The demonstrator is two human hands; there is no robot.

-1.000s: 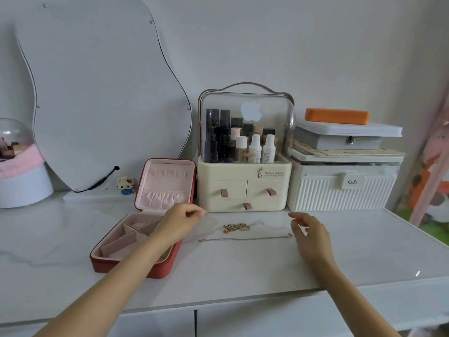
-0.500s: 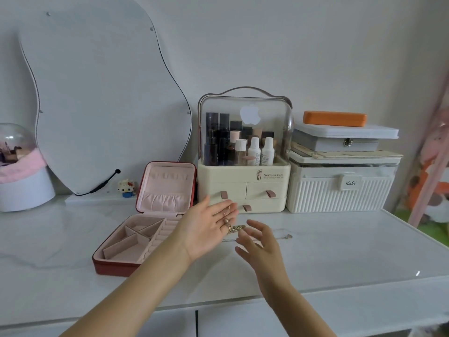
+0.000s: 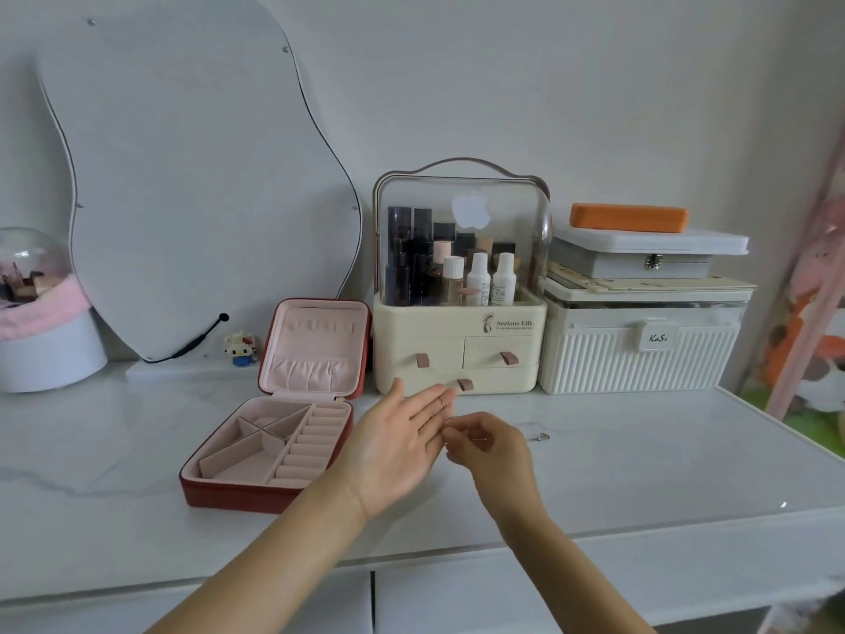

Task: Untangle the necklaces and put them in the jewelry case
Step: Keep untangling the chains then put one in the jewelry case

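White tabletop: open-palmed left hand, right hand pinching a necklace, jewelry case beside.

Soft, even daylight fills the scene, bright without harsh shadows; the hands cast only faint shade on the desk. A small glint of glare sits near the desk's right front corner. Wide-angle distortion bends the frame's edges, and the far right margin looks smeared and blurry.

A white marble-look tabletop (glossy, faintly veined) meets a plain pale wall in soft, even light.
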